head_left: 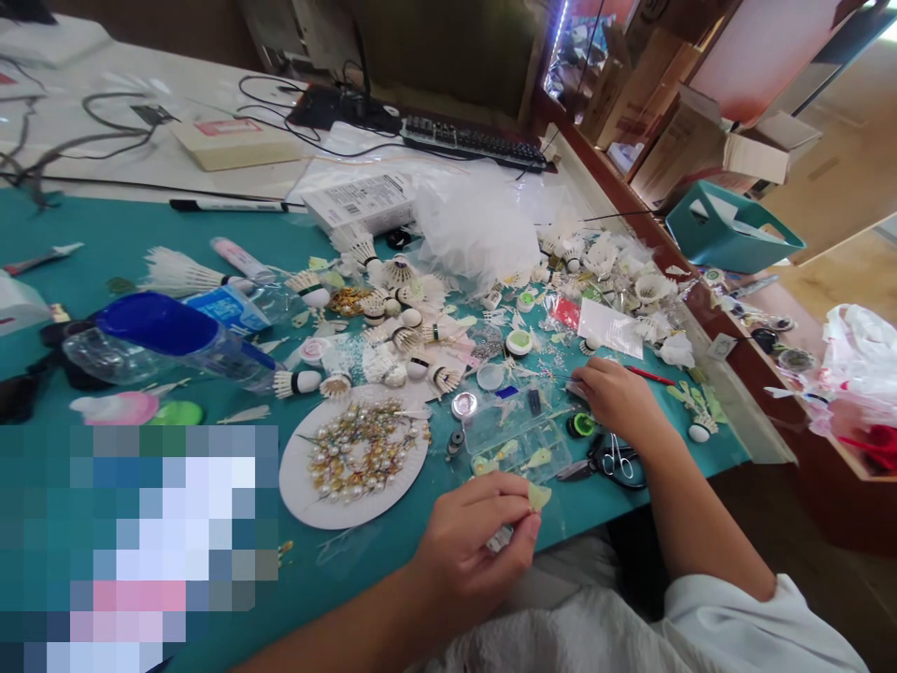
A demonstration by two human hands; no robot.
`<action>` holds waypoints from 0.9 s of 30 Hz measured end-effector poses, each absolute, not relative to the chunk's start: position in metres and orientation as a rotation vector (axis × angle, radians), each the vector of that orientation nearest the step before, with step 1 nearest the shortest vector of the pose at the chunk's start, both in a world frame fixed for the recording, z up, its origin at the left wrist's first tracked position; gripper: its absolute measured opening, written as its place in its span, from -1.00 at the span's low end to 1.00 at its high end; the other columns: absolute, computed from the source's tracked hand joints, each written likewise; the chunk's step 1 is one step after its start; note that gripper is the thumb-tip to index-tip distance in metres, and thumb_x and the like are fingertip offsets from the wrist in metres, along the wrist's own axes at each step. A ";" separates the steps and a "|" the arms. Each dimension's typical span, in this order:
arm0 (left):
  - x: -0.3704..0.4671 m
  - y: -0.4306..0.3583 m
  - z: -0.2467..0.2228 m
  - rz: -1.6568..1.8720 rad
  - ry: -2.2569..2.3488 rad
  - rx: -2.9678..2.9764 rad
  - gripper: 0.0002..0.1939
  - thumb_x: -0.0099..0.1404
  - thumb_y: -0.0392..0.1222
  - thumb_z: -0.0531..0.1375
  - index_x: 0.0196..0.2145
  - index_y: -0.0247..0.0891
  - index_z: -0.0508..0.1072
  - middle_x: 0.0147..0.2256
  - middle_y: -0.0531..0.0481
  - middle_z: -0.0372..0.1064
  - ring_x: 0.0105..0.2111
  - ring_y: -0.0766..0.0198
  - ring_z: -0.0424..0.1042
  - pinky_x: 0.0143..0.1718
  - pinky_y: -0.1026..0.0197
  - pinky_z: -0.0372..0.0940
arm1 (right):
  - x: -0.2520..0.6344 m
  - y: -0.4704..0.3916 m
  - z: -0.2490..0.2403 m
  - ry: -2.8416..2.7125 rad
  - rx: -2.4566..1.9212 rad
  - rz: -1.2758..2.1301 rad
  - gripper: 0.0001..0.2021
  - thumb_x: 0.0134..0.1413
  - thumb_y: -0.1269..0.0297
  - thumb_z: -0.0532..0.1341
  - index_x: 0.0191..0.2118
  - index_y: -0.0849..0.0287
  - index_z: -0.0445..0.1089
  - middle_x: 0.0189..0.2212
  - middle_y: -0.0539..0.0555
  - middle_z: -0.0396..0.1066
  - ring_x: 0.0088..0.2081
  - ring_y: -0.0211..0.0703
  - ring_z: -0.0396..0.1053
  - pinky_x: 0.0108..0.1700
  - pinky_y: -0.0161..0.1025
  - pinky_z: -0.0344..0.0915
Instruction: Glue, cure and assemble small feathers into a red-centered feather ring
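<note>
Pale green petal (539,496) near, right of centre, pinched in left hand's (468,529) fingertips. Right hand (615,393) farther right, fingers curled, can't tell grip. Clear box (562,458) just beyond petal; plate (297,488) left. Step: apparently petal handling; next move likely needs light pinch.

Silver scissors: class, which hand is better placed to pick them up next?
Probably the right hand: it looks nearer the silver scissors, while the left hand holds a pale green piece.

Gap btwn plate (294,481) & L fingers (501,511); tray (557,453) blocks ahead.
</note>
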State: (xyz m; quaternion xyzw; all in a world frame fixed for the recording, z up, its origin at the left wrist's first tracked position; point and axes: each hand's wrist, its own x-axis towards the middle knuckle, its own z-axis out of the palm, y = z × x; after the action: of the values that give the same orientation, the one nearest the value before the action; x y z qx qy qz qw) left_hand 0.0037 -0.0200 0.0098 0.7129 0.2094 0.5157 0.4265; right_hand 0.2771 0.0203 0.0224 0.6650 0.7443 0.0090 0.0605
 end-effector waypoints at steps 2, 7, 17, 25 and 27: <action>0.004 -0.020 0.010 1.296 0.518 1.782 -0.83 0.25 -0.49 0.19 -0.38 -0.31 0.52 -0.42 -0.13 0.55 -0.41 0.23 0.59 -0.33 0.30 0.52 | 0.278 0.020 0.022 2.248 2.015 0.022 -0.75 0.42 0.28 0.07 -0.12 0.13 0.52 -0.21 0.15 0.50 -0.18 -0.06 0.43 -0.24 -0.22 0.15; 0.005 -0.021 0.009 1.311 0.517 1.777 -0.83 0.24 -0.50 0.19 -0.38 -0.30 0.52 -0.43 -0.12 0.55 -0.40 0.23 0.59 -0.33 0.31 0.52 | 0.279 0.021 0.021 2.232 2.028 0.021 -0.75 0.42 0.25 0.08 -0.10 0.13 0.52 -0.20 0.15 0.51 -0.19 -0.05 0.44 -0.27 -0.22 0.14; 0.005 -0.020 0.009 1.298 0.517 1.783 -0.83 0.25 -0.49 0.18 -0.37 -0.31 0.53 -0.42 -0.12 0.55 -0.40 0.24 0.59 -0.32 0.30 0.52 | 0.277 0.021 0.022 2.264 2.027 0.026 -0.75 0.41 0.26 0.09 -0.12 0.13 0.52 -0.22 0.13 0.50 -0.21 -0.07 0.43 -0.29 -0.22 0.13; 0.003 -0.019 0.012 1.235 0.563 1.686 -0.81 0.26 -0.45 0.18 -0.42 -0.30 0.56 -0.44 -0.10 0.57 -0.40 0.27 0.60 -0.32 0.36 0.48 | 0.280 0.014 0.029 2.317 2.067 0.083 -0.74 0.38 0.35 0.06 -0.13 0.14 0.53 -0.25 0.13 0.48 -0.27 -0.11 0.42 -0.34 -0.22 0.10; 0.003 -0.019 0.013 1.169 0.603 1.632 -0.79 0.27 -0.43 0.19 -0.46 -0.29 0.56 -0.45 -0.09 0.58 -0.39 0.27 0.60 -0.29 0.37 0.47 | 0.277 0.008 0.035 2.345 2.069 0.088 -0.74 0.39 0.36 0.06 -0.11 0.14 0.52 -0.24 0.13 0.48 -0.26 -0.11 0.43 -0.32 -0.22 0.15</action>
State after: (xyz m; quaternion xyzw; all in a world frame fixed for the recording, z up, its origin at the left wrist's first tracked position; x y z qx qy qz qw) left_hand 0.0028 -0.0189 0.0130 0.6747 0.2492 0.4831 0.4993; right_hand 0.2774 0.0082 0.0351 0.6613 0.7496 0.0281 0.0064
